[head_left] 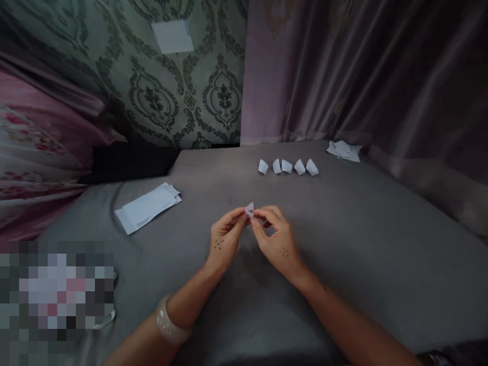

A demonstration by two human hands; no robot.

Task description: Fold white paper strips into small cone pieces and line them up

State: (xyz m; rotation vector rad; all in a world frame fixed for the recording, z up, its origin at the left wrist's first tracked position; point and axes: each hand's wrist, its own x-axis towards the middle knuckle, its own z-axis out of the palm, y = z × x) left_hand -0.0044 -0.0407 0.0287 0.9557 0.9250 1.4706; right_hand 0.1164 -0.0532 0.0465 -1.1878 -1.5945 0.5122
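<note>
Delicate hold

Above the grey cloth (366, 254), the left hand (226, 235) and right hand (277, 236) pinch one folded paper (249, 208) between their fingers. It is probably light, soft and easily creased; better hold its edges gently.

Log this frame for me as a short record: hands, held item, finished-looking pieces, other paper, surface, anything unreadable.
Left hand: pinching the small folded paper in the fingertips; left hand
Right hand: right hand pinching the same piece
Row: five folded paper pieces beyond the hands, slightly right
Sheets: overlapping white paper sheets, to the left
Far right: loose crumpled-looking paper near the curtain
Surface: grey cloth
Left wearable: pale bracelet
Unreadable: pixelated patch, lower left
</note>
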